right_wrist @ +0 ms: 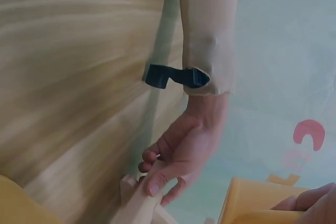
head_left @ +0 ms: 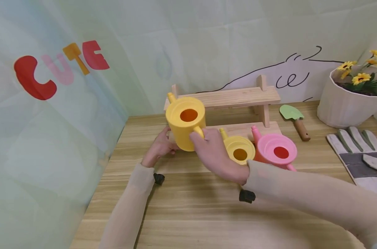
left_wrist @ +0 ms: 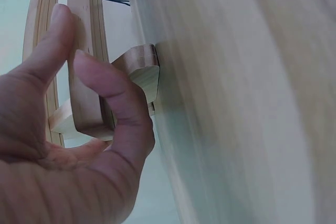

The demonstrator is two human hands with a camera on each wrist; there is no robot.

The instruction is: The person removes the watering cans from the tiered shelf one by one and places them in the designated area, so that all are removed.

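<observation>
My right hand [head_left: 216, 154] grips a yellow watering can [head_left: 183, 133] by its handle. The can is upright and raised, its spout toward the back left, and it overlaps the left end of a two-tier wooden shelf [head_left: 232, 98]. With thumb and fingers around the left end of the shelf's lower plank [left_wrist: 86, 98], my left hand [head_left: 161, 143] holds the shelf; the right wrist view shows this hand [right_wrist: 189, 140] from the side. Another yellow watering can [head_left: 238, 143] and a pink watering can [head_left: 275, 143] stand side by side at the shelf's front right.
Right of the shelf lies a small green trowel [head_left: 292, 112] with a wooden handle. A white pot [head_left: 338, 100] of yellow flowers stands at the back right, with grey-and-white gloves [head_left: 356, 155] in front. Fabric walls [head_left: 138, 52] border the wooden table [head_left: 176, 211] behind and at left.
</observation>
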